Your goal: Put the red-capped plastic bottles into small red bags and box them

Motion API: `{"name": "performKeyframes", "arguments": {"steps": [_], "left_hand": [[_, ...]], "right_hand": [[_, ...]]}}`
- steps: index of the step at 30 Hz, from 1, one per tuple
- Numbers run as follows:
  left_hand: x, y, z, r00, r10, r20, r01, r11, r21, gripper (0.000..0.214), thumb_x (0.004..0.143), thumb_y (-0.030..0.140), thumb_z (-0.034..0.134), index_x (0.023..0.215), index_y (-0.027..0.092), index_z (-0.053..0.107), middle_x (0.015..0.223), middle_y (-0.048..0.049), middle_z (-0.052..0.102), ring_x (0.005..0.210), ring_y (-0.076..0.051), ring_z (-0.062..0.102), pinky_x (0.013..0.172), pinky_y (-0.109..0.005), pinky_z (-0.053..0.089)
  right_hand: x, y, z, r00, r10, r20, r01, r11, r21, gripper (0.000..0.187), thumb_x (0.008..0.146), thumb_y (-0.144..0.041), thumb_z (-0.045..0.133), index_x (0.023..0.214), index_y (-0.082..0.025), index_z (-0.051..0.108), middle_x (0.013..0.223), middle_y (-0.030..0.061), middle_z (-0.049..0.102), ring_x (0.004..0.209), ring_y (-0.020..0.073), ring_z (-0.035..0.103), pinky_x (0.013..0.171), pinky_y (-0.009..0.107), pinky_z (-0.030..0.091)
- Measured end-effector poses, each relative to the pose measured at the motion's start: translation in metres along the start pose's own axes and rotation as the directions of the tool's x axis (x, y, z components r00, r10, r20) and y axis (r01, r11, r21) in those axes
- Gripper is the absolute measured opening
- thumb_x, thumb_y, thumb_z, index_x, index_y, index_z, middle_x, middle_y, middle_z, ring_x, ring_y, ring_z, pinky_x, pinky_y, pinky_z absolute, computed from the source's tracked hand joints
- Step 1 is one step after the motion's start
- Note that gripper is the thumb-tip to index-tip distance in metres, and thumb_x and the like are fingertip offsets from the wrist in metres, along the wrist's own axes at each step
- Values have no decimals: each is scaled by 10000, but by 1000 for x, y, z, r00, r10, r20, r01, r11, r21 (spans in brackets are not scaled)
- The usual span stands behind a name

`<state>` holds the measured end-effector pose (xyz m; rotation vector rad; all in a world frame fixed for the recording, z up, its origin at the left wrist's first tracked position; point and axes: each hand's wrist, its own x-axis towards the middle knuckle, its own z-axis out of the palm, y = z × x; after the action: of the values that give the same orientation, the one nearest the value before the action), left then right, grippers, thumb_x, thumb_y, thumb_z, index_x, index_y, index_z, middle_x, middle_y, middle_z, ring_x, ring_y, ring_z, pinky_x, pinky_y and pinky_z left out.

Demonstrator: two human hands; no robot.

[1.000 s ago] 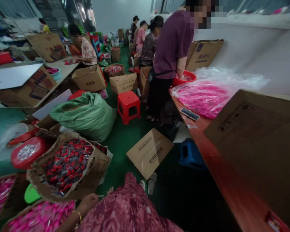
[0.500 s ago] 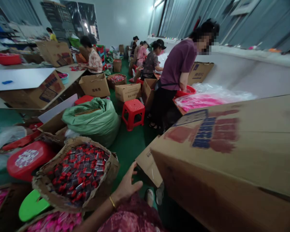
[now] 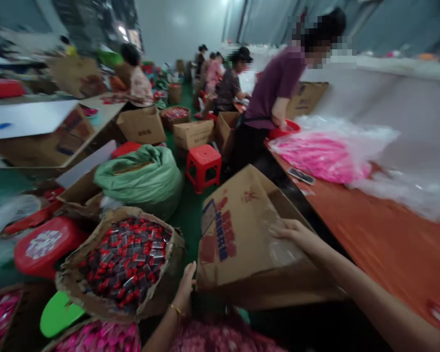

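Observation:
A printed cardboard box (image 3: 242, 239) is tilted in front of me, with an opening along its upper right side. My right hand (image 3: 297, 237) is closed on the box near that opening, beside a strip of clear tape or film. At the box's lower left corner is my left hand (image 3: 185, 286), wearing a gold bracelet, its visible fingers stretched upward. Whether it touches the box I cannot tell. To its left stands a carton (image 3: 68, 281) filled with small red-and-dark wrapped packets (image 3: 128, 261).
A red-brown table (image 3: 381, 230) runs along the right, bearing a phone (image 3: 301, 176) and bagged pink pieces (image 3: 319, 154). A red stool (image 3: 204, 161) and green sack (image 3: 141, 178) stand ahead. A co-worker in purple (image 3: 273, 98) bends over a red basin (image 3: 286, 128); others sit beyond.
The large box has swung down and left from the right side, uncovering the table. My right hand has come into view on it. The left hand has shifted slightly down and left.

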<state>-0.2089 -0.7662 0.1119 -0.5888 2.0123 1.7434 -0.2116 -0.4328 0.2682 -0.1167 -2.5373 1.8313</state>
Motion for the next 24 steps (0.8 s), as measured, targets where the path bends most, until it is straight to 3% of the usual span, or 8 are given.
{"name": "performKeyframes", "arguments": {"steps": [2,5,8,12,17,19,21,24], "left_hand": [[9,0,24,993,-46,106,39,997,69,652,834,624,315,1373,257,311,1435,-87,401,1244,-245,465,976,-372,396],[27,-1,65,982,-78,172,44,980,194,744,787,680,366,1407,280,272,1499,-61,304,1332,-256,357,1001,-385,379],[47,9,111,954,-132,269,66,968,241,860,738,765,308,1446,297,166,1537,-50,207,1367,-264,292,1004,-410,376],[64,36,184,909,-118,400,9,964,264,1001,669,823,322,1463,303,5,1564,-61,55,1406,-294,162,1053,-480,287],[80,66,272,908,29,419,-56,997,52,1012,516,660,701,1391,302,340,1492,-87,318,1341,-350,314,989,-543,353],[90,83,296,846,73,529,-158,981,116,1103,528,682,684,1443,272,224,1511,-122,257,1344,-347,311,989,-530,365],[92,98,312,867,105,487,-225,955,195,1160,502,705,686,1450,216,227,1494,-163,280,1345,-352,307,1052,-500,302],[79,113,333,949,92,302,-180,943,281,1207,456,699,718,1423,112,296,1412,-235,395,1278,-376,405,1025,-465,351]], "right_hand": [[8,16,8,993,0,121,-5,999,36,171,522,-291,627,635,-165,607,598,5,626,533,149,549,502,244,435],[15,50,0,989,39,144,-45,998,43,147,551,-246,586,667,-157,589,575,-32,578,524,117,506,473,202,374],[20,84,-24,986,15,168,-10,999,-33,113,588,-231,580,674,-159,591,601,-39,582,554,115,515,478,187,361],[26,133,-61,976,-75,204,122,966,-229,147,622,-277,587,711,-175,644,666,-3,657,636,175,590,582,238,455],[38,239,-93,977,-93,190,137,962,-234,324,661,-463,555,877,-281,713,883,67,732,838,327,674,710,395,546],[56,282,-103,991,-52,123,82,965,-250,299,622,-506,552,822,-353,713,863,51,738,826,345,684,647,402,565],[70,305,-103,996,-33,78,52,964,-261,296,629,-519,535,826,-383,708,870,37,738,853,348,681,636,400,573],[65,294,-89,990,-61,128,93,960,-264,367,702,-486,493,970,-335,693,953,53,729,966,333,655,761,398,555]]}}
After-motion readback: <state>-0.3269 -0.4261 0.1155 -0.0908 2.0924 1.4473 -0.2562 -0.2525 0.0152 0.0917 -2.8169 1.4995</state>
